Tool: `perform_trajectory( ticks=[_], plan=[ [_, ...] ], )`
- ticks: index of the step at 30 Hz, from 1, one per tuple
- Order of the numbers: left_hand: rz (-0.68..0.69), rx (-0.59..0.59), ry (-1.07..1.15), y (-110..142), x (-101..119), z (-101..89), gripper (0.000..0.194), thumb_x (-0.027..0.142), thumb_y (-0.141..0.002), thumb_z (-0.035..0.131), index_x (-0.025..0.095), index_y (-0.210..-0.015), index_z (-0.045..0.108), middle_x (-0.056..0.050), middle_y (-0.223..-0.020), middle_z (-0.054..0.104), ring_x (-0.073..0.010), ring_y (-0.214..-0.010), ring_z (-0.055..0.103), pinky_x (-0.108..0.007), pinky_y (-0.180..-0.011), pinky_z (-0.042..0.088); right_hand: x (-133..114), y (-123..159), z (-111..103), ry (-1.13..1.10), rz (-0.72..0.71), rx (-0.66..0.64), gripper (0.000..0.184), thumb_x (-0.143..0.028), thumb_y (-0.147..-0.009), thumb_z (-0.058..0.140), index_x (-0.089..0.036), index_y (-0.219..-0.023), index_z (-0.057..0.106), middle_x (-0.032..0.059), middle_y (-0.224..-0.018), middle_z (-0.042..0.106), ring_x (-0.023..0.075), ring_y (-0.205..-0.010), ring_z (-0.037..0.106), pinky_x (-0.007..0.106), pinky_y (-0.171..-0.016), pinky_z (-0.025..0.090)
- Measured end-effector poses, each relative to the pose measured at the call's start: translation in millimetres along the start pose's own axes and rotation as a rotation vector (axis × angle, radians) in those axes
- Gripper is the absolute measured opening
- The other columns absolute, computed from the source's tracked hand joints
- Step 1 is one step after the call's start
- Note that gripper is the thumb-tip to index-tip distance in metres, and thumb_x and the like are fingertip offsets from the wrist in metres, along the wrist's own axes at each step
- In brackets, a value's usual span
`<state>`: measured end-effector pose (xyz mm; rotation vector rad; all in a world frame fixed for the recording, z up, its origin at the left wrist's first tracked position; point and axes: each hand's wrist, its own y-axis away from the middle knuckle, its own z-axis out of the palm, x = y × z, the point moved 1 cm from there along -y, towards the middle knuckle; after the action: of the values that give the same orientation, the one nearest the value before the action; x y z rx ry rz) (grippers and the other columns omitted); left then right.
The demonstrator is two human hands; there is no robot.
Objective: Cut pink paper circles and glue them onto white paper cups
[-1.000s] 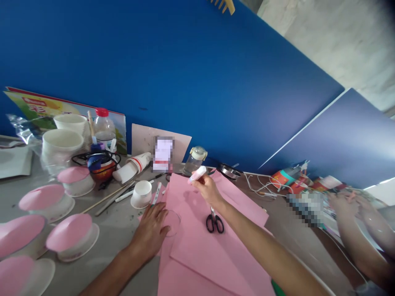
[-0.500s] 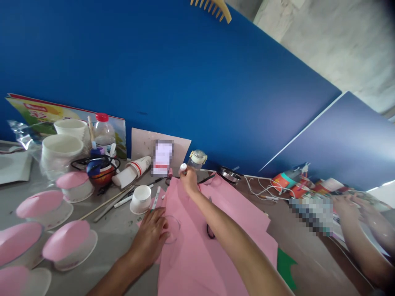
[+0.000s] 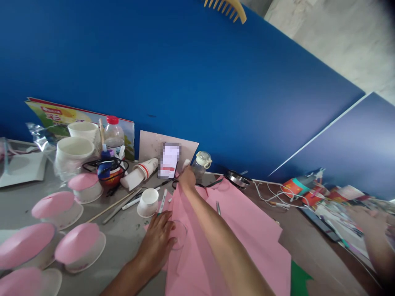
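My left hand point(image 3: 159, 238) lies on the left edge of the pink paper point(image 3: 249, 238), fingers stretched out and slightly apart. Its thumb and fingertips touch a faint round outline point(image 3: 185, 236); whether that is a clear disc or a drawn circle I cannot tell. Farther forward, my right hand point(image 3: 187, 177) is closed around a small white-ended object point(image 3: 186, 163), mostly hidden in the fist. Close by are a phone point(image 3: 169, 158) and a clear jar point(image 3: 202, 162). Beyond the left fingertips lie a white marker point(image 3: 163, 201) and a small white paper cup point(image 3: 148, 202). Scissors point(image 3: 218, 208) rest on the paper, partly behind my right forearm.
Several white cups with pink paper tops point(image 3: 77, 246) stand at left. Behind them are stacked white bowls point(image 3: 75, 148) and a red-capped bottle point(image 3: 113, 133). Tape point(image 3: 237, 179) and white cables point(image 3: 268, 193) lie at back right. Another person's hand point(image 3: 368, 220) is far right.
My right hand has tipped forward, and the white-ended object now sits higher beside the phone. The view has shifted left, so things appear farther right. My left hand stays on the paper.
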<state>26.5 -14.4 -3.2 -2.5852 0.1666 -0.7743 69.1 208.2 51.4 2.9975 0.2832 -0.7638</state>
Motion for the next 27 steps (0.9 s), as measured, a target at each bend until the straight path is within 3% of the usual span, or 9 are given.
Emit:
perform_trajectory(
  ticks=[5,10,18,22,25,27],
  plan=[
    [0.001,0.015,0.012,-0.5,-0.8,0.7,0.021,0.008,-0.072,0.059,0.021,-0.089,0.057,-0.013,-0.122,0.060,-0.0316,-0.118,0.053,-0.058,-0.100,0.039,-0.5,4.1,-1.8,-0.033,0.033,0.070,0.034,-0.013,-0.083,0.051,-0.011,-0.117,0.051,0.0179,-0.102,0.070,0.0272,-0.098,0.067,0.033,-0.077,0.049],
    [-0.006,0.002,0.013,-1.9,-1.8,0.3,0.019,0.009,-0.072,0.059,0.020,-0.087,0.059,-0.014,-0.121,0.060,-0.0321,-0.117,0.053,-0.058,-0.100,0.039,4.8,16.3,-9.2,-0.076,-0.020,0.108,0.032,-0.012,-0.083,0.050,-0.010,-0.114,0.056,0.0183,-0.099,0.070,0.0280,-0.095,0.067,0.035,-0.077,0.050],
    [0.014,-0.002,-0.007,-2.9,-0.9,-2.3,0.009,0.011,-0.075,0.057,0.019,-0.079,0.058,-0.013,-0.120,0.061,-0.0307,-0.116,0.053,-0.056,-0.101,0.038,42.6,78.3,-41.7,-0.171,-0.342,0.180,0.032,-0.010,-0.077,0.055,-0.016,-0.109,0.059,0.0113,-0.109,0.063,0.0222,-0.103,0.059,0.034,-0.094,0.045],
    [0.027,-0.017,-0.024,-3.5,-0.4,-3.4,0.006,0.014,-0.079,0.055,0.019,-0.077,0.058,-0.014,-0.122,0.060,-0.0303,-0.115,0.054,-0.055,-0.101,0.038,68.7,115.6,-58.6,-0.292,-0.563,0.368,0.032,-0.010,-0.077,0.052,-0.017,-0.109,0.057,0.0120,-0.104,0.061,0.0241,-0.100,0.057,0.039,-0.089,0.047],
    [0.045,0.009,-0.047,-2.6,-3.5,-1.2,0.014,0.017,-0.080,0.056,0.018,-0.093,0.060,-0.016,-0.123,0.059,-0.0308,-0.115,0.053,-0.054,-0.100,0.039,81.9,136.2,-58.8,-0.347,-0.591,0.238,0.024,-0.010,-0.079,0.052,-0.017,-0.101,0.058,0.0076,-0.091,0.061,0.0195,-0.083,0.059,0.033,-0.076,0.051],
    [0.063,0.022,-0.083,-1.9,-6.3,1.0,0.025,0.019,-0.080,0.057,0.016,-0.105,0.059,-0.017,-0.125,0.058,-0.0316,-0.117,0.052,-0.054,-0.100,0.039,86.3,146.8,-53.0,-0.351,-0.606,0.145,0.021,-0.009,-0.079,0.053,-0.017,-0.096,0.059,0.0075,-0.089,0.061,0.0195,-0.083,0.059,0.033,-0.076,0.051]
  ],
)
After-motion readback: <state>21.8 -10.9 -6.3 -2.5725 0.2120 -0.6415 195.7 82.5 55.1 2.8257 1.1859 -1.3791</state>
